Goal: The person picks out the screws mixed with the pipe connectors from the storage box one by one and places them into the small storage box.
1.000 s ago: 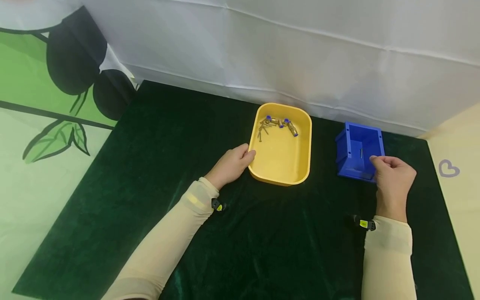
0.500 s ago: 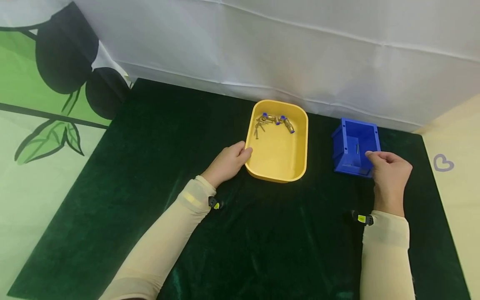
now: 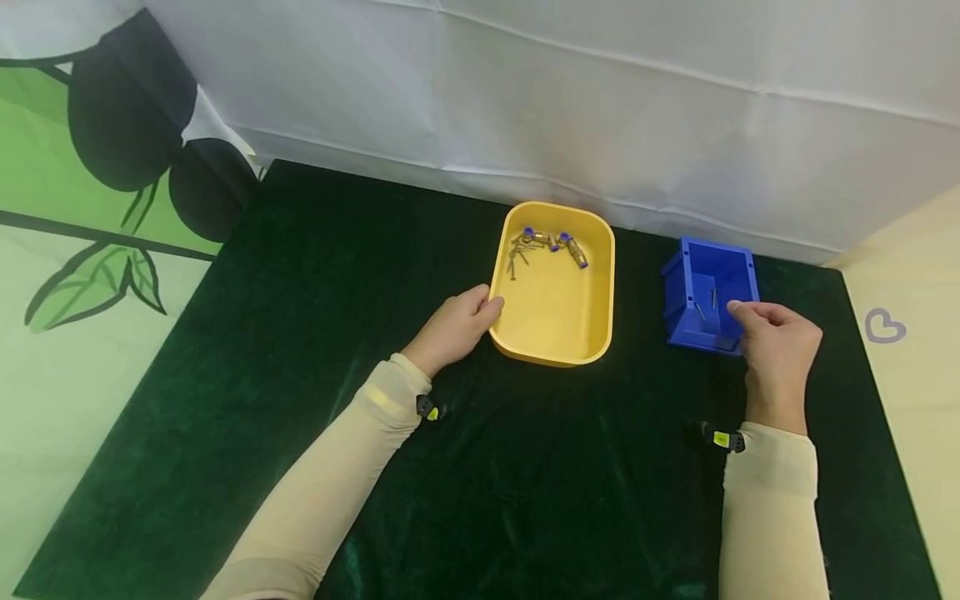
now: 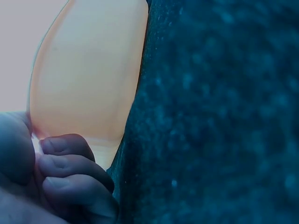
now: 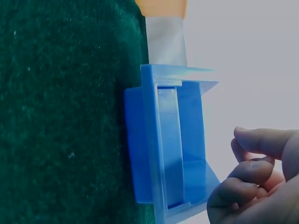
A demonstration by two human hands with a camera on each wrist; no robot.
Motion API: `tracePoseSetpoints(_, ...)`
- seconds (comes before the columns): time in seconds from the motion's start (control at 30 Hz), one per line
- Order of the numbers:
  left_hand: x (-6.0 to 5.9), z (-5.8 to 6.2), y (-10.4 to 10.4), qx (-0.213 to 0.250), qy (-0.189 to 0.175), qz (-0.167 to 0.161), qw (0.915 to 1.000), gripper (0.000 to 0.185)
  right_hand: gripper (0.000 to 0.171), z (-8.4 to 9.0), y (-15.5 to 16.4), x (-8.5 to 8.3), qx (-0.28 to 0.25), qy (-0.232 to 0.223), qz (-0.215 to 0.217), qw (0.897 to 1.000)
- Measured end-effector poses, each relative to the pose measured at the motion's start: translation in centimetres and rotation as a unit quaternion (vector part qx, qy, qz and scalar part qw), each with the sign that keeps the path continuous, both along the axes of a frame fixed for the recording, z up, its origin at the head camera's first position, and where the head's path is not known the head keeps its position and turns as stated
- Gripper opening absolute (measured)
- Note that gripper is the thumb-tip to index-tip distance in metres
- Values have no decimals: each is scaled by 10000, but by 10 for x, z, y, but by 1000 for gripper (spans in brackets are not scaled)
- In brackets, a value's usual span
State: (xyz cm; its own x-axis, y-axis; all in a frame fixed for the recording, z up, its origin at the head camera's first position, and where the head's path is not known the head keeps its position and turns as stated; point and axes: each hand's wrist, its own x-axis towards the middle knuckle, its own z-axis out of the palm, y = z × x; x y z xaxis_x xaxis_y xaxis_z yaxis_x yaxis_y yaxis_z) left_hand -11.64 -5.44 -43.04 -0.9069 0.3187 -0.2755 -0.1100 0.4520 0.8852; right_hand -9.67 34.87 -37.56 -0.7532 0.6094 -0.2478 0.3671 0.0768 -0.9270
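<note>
So the whole setup sat on a dark green velvety cloth (image 3: 300,350) that filled most of the head view, with a creased white sheet (image 3: 600,100) hung up as a backdrop across the top. Upper left of the frame had a green banner (image 3: 67,208) printed with black leaves and round shapes, and the far right edge showed a cream surface with a little heart outline (image 3: 885,327).

Just above the middle of the frame was a yellow tray (image 3: 592,325), with a few brass fittings (image 3: 558,243) with blue ends and some small screws (image 3: 517,257) bunched at its far end. The left hand (image 3: 453,327) rested against the tray's near left corner, fingers curled together and touching the wall; in the left wrist view the knuckles were tucked right up against the tray.

To the right of the tray, well apart from it, stood a blue bin (image 3: 686,292) with a couple of screws inside. The right hand (image 3: 776,346) hovered at the bin's near right corner, fingers loosely bent with thumb and forefinger close together. Couldn't tell if they were pinching anything. Both arms were in beige sleeves.
</note>
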Motion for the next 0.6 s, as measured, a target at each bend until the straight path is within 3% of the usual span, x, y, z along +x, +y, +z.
tracePoseSetpoints(0.2, -1, -2, 1, -13, -32, 33, 10000, 35, 19, 2, -8, 0, -49, 196, 38, 9998)
tracePoseSetpoints(0.4, 0, 0, 1, 29, -107, 14, 9999, 35, 27, 5, -20, -2, -172, 800, 185, 9965)
tracePoseSetpoints(0.6, -1, -1, 1, 44, -89, 27, 9999, 34, 22, 10, -36, -7, -181, 1387, 633, 9881)
